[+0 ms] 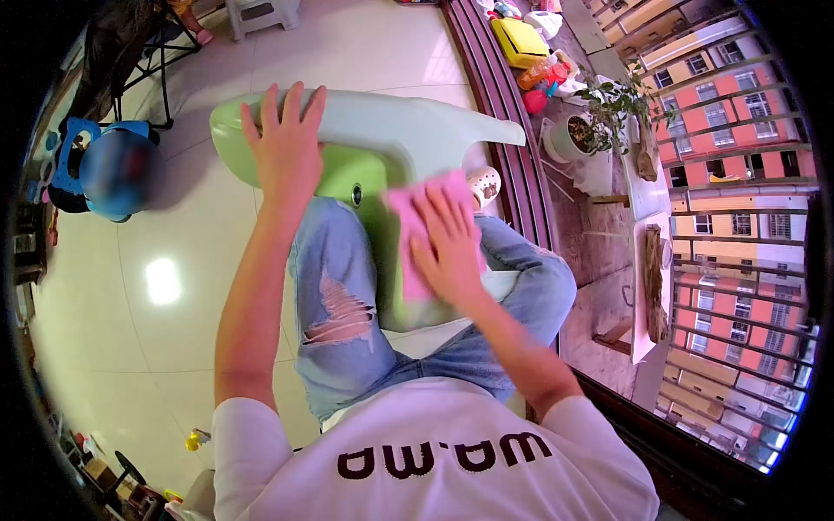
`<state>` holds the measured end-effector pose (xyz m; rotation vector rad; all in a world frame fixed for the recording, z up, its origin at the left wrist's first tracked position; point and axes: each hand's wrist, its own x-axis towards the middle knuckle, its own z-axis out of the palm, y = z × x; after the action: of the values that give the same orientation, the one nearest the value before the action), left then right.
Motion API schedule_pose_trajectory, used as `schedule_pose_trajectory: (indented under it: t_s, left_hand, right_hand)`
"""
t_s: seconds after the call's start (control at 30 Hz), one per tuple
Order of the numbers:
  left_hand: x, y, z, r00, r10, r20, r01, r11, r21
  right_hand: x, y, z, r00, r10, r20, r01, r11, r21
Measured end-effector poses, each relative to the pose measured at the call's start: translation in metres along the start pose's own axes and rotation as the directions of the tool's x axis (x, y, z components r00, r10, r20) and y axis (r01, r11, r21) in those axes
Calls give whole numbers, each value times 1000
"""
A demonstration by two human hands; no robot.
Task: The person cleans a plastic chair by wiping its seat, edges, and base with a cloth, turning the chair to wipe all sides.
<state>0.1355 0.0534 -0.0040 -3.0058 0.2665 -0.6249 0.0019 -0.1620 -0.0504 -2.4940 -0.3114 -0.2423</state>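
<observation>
A large green and pale grey moulded plastic piece (365, 117) lies across and between my knees. My left hand (287, 139) rests on its upper left end, fingers spread. On its lower right part lies a pink cloth (410, 278), pressed flat under my right hand (447, 247). The fingers of my right hand are stretched out over the cloth, not wrapped round it. A small dark oval (356, 194) shows in the green side between my hands.
A blue toy-like object (120, 174) stands on the tiled floor at the left, by a folding chair's legs. A grey stool (263, 16) is at the top. Right of the door track (521, 165) are a potted plant (569, 139) and a yellow container (519, 42).
</observation>
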Motion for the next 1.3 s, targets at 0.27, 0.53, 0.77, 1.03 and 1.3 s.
schedule_pose_trajectory:
  t_s: [0.27,0.53,0.77,1.03,1.3]
  left_hand:
    - [-6,-3,0,1000,11,0,-11,998,-68]
    - [-51,44,5,997,77,-8,-70,847,-527]
    - [-99,100,-7,882,129,453,435,148,-888]
    - [-100,99,-1,872,102,480,487,-73,-870]
    - [-106,103,3,884,119,452,458,-26,-888]
  right_hand:
    - [169,68,36,981,138,-137,-151,984,-91]
    - [65,48,18,993,-23,-112,22,1000,-7]
    - [-66,5,-6,997,71,42,-72,997,1]
    - [71,39,20,996,-14,-84,13,1000,-15]
    - [179,62,50,984,142,-103,-157,975,-160]
